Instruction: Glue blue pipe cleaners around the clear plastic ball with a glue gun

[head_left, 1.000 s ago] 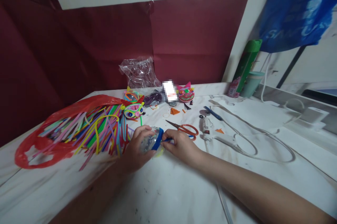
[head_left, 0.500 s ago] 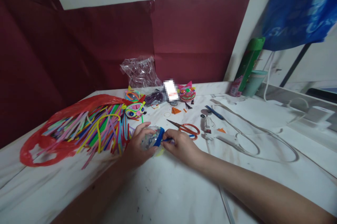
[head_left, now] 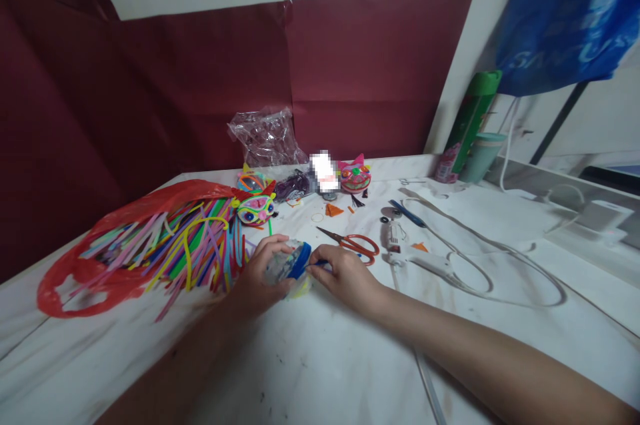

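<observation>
my left hand [head_left: 264, 273] curls round a clear, glossy, rounded thing [head_left: 279, 268] just below the middle of the frame, and a smooth blue band [head_left: 300, 260] wraps its right end. that banded end points right, toward my right hand [head_left: 345, 275], whose thumb and fingers pinch a thin blue strip [head_left: 318, 264]. its long axis i cannot tell under my fingers. left of centre, fuzzy, bendy, many-coloured stems [head_left: 187, 245] spill from a thin, crinkled red bag [head_left: 125, 212]. orange-handled scissors [head_left: 357, 244] lie right of my hands on the marbled table [head_left: 320, 358]. white letters mark the blue bag [head_left: 565, 25], upper right, only partly readable, starting "sa".
</observation>
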Available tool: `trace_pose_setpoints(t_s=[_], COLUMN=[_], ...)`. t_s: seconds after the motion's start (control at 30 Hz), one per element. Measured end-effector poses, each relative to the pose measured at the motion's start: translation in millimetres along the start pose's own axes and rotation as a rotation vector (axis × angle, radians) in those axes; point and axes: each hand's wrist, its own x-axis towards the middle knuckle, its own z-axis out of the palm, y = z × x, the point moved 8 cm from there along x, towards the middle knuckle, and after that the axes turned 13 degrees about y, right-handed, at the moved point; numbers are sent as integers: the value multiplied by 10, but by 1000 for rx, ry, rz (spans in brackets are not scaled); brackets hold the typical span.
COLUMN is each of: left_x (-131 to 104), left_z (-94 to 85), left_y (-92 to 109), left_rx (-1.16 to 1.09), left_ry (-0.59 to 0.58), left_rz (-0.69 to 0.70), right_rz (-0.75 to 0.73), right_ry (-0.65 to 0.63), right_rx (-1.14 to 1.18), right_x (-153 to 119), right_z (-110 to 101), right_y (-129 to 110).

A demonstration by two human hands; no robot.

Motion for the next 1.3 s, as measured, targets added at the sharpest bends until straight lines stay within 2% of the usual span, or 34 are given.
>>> trace_pose_setpoints(t_s=[0.3,0.47,0.63,0.83,1.13,1.3], left_x=[8,32,53,37,-15,-40], left_z=[12,-14,-19,-23,-24,-32], left_y=[65,38,51,50,-142,-154], left_rx=[20,55,123,148,14,-23], left_ry=[-36,30,18,19,-24,-82], left_rz=[11,10,30,-26,-269,-239], right_rz=[23,-12,-39,-54,-28,-48], right_ry=[-14,4,16,2,23,2], right_rx=[-42,-54,-61,-50,-34,-10], right_x=[4,-3,-13,-33,-2,6], right_z=[12,16,34,53,-33,-50], right_y=[-8,-42,-49,-81,-67,-39])
